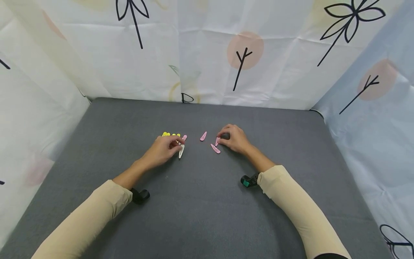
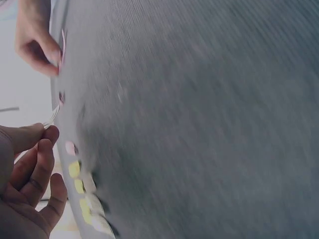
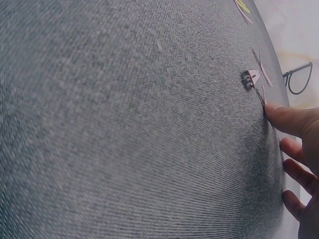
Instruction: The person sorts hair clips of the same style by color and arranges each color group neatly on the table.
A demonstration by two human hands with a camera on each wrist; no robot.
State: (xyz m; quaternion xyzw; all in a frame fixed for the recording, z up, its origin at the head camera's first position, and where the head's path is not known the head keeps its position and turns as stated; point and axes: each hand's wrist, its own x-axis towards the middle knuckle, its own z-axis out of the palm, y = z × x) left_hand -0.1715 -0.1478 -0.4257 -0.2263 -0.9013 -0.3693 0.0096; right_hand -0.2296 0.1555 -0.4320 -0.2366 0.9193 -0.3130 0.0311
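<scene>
My left hand (image 1: 161, 150) pinches a white snap hair clip (image 1: 182, 151) between thumb and fingertips, holding it over the table. Just beyond these fingers lie several yellow hair clips (image 1: 166, 134) and a pink hair clip (image 1: 184, 137), partly covered by the hand. White hair clips (image 2: 93, 204) lie beside the yellow ones in the left wrist view. To the right, my right hand (image 1: 237, 139) pinches a pink hair clip (image 1: 217, 141) at the table surface. Close to it lie a second pink clip (image 1: 215, 148) and a third pink clip (image 1: 203, 136).
A dark grey cloth-covered table (image 1: 207, 208) spreads under both arms. White printed curtains (image 1: 207, 64) stand behind it and along both sides. Each wrist carries a black device (image 1: 140, 196) that hangs near the table.
</scene>
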